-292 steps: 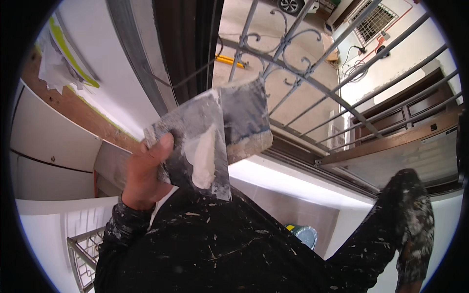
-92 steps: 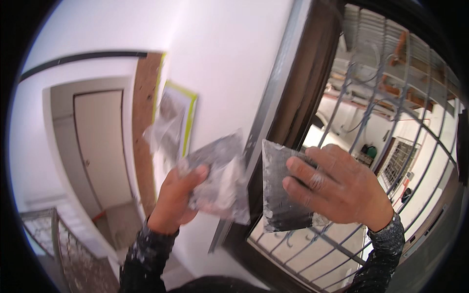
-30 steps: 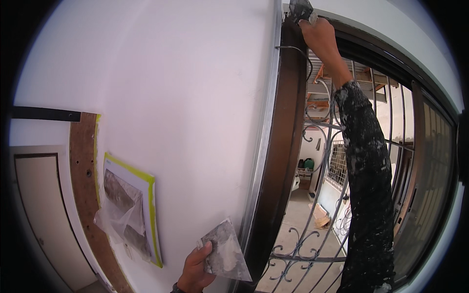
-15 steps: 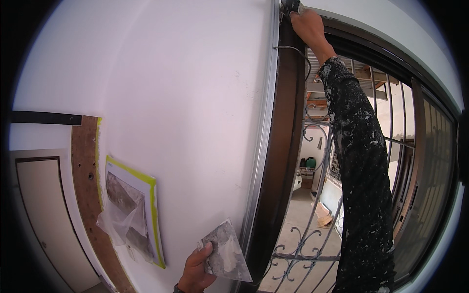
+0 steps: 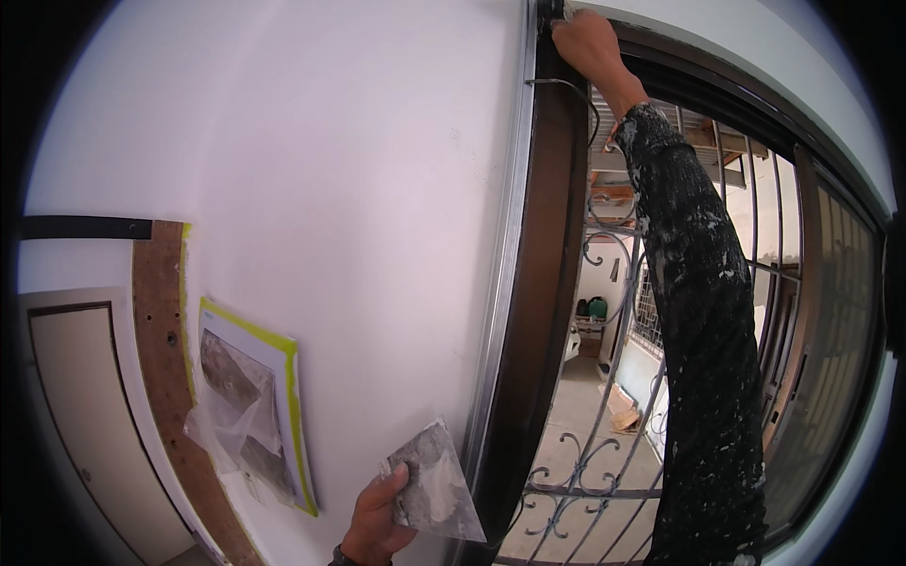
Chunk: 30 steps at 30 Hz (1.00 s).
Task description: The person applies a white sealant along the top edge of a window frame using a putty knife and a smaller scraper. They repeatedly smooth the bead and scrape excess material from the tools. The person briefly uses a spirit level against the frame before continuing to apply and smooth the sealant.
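At the bottom middle, my left hand [image 5: 376, 517] grips a thin, flat putty spreader [image 5: 444, 486], greyish with pale putty smeared over its face, its thumb on top. It is held in front of the white wall [image 5: 368, 236], beside the metal trim. Raised high, my right hand [image 5: 591, 43] is closed at the upper corner of the dark brown door frame [image 5: 547, 245]. A small pale edge of something shows at its fingers; the rest is hidden. The right arm wears a black sleeve [image 5: 703, 311] spattered with white.
A metal strip [image 5: 505, 283] edges the wall beside the frame. A thin cable [image 5: 571, 87] loops across the frame. Behind my right arm stand scrolled metal bars [image 5: 595, 481]. Lower left, a yellow-edged panel [image 5: 294, 415] with torn plastic [image 5: 231, 429] hangs by a brown board [image 5: 159, 311].
My right hand has shifted slightly up and left at the frame's top corner, and the dark piece seen by its fingers is now mostly out of sight. The left hand stays nearly still with the spreader.
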Motion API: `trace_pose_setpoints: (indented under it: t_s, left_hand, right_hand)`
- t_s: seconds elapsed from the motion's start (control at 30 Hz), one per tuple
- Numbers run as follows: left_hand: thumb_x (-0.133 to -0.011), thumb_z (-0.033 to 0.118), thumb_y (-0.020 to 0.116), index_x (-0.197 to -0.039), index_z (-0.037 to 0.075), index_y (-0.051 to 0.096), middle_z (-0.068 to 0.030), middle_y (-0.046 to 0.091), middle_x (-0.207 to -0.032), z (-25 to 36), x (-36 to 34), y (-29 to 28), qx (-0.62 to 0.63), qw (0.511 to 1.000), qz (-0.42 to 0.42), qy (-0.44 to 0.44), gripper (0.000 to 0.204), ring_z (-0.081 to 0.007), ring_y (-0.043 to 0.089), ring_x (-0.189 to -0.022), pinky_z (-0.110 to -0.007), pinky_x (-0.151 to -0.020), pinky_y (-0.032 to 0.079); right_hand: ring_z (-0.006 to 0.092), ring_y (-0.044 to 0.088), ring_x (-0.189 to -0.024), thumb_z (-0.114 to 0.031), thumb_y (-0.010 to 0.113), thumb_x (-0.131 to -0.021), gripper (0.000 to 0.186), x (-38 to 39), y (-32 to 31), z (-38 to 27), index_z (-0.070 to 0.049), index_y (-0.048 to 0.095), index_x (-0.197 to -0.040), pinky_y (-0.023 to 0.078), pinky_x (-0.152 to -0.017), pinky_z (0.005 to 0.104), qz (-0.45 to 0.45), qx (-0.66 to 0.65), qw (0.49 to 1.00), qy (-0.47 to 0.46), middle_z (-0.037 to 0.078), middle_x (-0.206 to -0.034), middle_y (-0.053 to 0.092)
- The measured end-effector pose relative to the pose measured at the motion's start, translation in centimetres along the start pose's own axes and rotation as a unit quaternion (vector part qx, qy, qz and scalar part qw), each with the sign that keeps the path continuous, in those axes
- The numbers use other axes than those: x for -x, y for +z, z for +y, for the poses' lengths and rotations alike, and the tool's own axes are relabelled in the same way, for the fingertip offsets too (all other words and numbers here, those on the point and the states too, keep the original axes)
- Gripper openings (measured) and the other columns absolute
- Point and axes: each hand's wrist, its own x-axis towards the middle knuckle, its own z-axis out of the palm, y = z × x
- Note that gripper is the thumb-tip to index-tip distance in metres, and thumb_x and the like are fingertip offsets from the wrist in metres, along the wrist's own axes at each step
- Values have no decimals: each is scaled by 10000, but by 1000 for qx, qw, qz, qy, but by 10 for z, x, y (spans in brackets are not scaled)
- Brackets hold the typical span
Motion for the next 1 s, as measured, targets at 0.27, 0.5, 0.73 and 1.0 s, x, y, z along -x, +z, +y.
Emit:
trace_pose_setpoints:
  t_s: [0.27, 0.5, 0.73, 1.0]
  left_hand:
    - [-1001, 222, 558, -1388, -31, 435, -171, 620, -1269, -1, 3, 3, 12, 1000, -13, 5, 478, -305, 641, -1152, -464, -1016, 512]
    - [-1003, 224, 555, -1400, -30, 418, -174, 614, -1273, -2, 2, 2, 6, 1000, -3, -1, 491, -311, 637, -1158, -478, -1027, 504]
    - [-1003, 227, 554, -1399, -30, 426, -173, 617, -1270, -2, 1, -5, 12, 1000, -4, -13, 489, -312, 634, -1161, -481, -1029, 501]
    - [-1000, 231, 555, -1390, -27, 457, -183, 618, -1285, -2, 3, 2, 2, 1000, -9, 8, 478, -320, 628, -1169, -485, -1043, 487]
  right_hand:
    - [511, 643, -939, -265, 587, -883, 391, 44, -22, -8, 114, 679, -860, 505, -880, 518, -19, -33, 999, 4, 349, -917, 670]
    - [513, 635, -979, -286, 588, -893, 423, 17, -26, 6, 127, 680, -896, 490, -907, 518, 45, -38, 998, 31, 371, -976, 658]
    - [505, 634, -1022, -288, 574, -894, 423, -4, -12, 7, 110, 697, -969, 489, -930, 506, 8, -26, 999, 34, 349, -1023, 671]
    - [493, 654, -975, -370, 623, -905, 483, 1, -10, 3, 108, 686, -932, 509, -871, 495, 3, -2, 1000, 29, 345, -947, 678]
